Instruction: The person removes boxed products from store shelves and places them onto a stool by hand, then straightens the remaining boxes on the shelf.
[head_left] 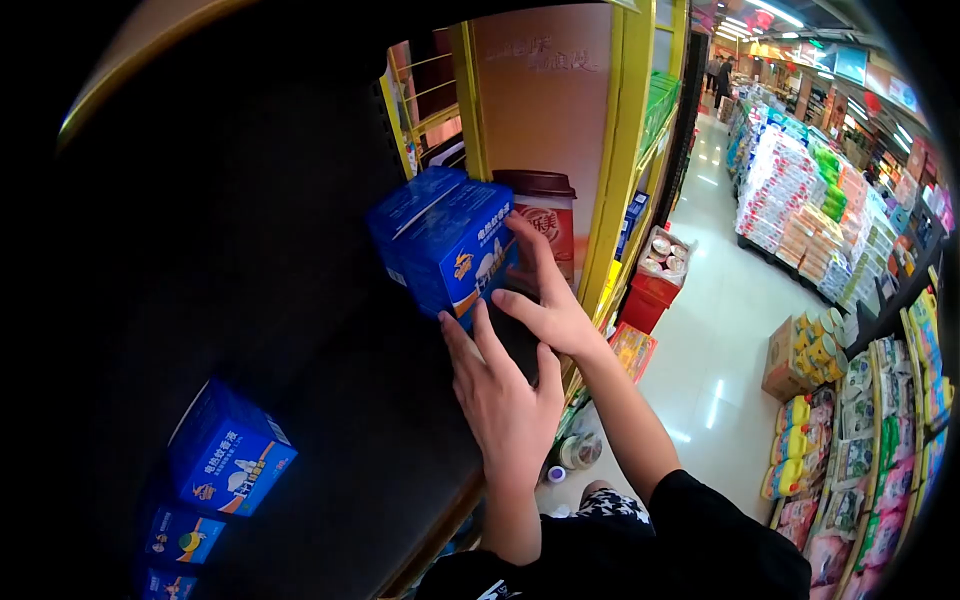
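Two blue boxes with an orange stripe and white print (470, 245) stand pressed side by side on a dark surface (330, 400). My left hand (505, 400) is at their lower front edge, its fingers apart and the fingertips against the cardboard. Beside it, my right hand (550, 310) has its index fingertip at the upper right edge of the printed face and its thumb near the bottom of that face. Neither hand is wrapped round the boxes. How firmly the fingertips press cannot be made out.
More blue boxes (235, 450) stand at the lower left. A yellow rack frame (610, 150) with a cup poster (545, 100) rises behind the boxes. To the right are an aisle floor (700, 340), a red carton of cans (655, 280), stacked packs (785, 190) and shelves of bagged goods (870, 450).
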